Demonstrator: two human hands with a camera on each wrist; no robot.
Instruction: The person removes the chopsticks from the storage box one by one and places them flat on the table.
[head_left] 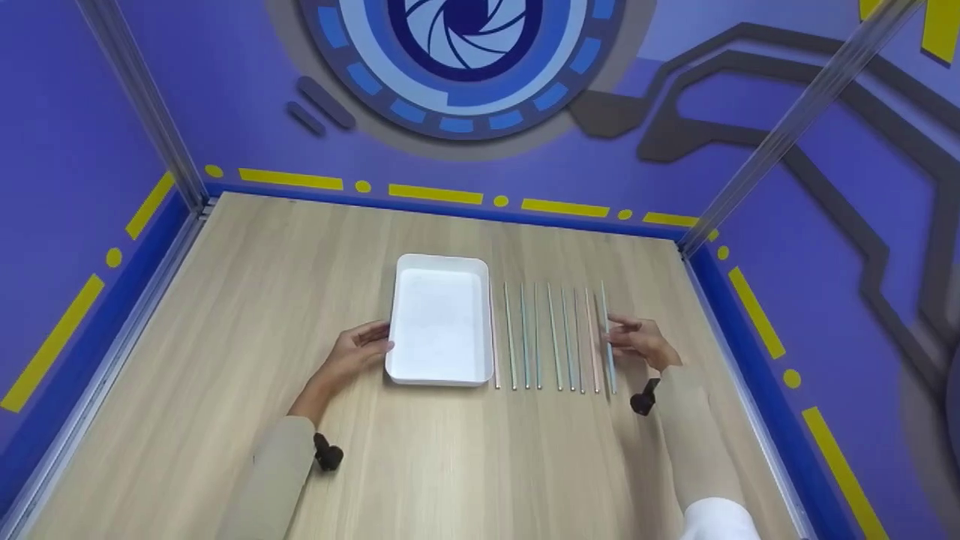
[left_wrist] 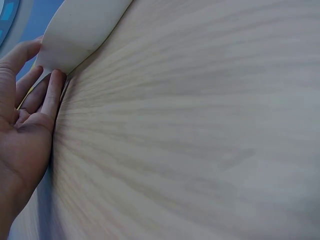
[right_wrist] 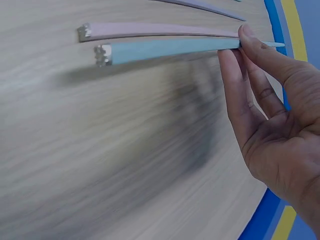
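A white rectangular tray (head_left: 441, 322) lies on the wooden table with nothing in it. My left hand (head_left: 351, 355) touches its left wall; in the left wrist view the fingers (left_wrist: 52, 92) reach out straight against the tray's side (left_wrist: 75, 37). With thumb and fingertips, my right hand (head_left: 643, 342) pinches a light blue chopstick (right_wrist: 170, 51) with a silver-coloured end. It is held just above the table, at the right end of a row of chopsticks. Closest to it lies a pink chopstick (right_wrist: 150, 30).
Several pastel chopsticks, among them a green one (head_left: 510, 337) and a blue one (head_left: 525, 337), lie roughly parallel between the tray and my right hand. Blue-purple panels (head_left: 247, 135) rise behind and beside the table (head_left: 420, 465), with metal posts (head_left: 150, 97) at the corners.
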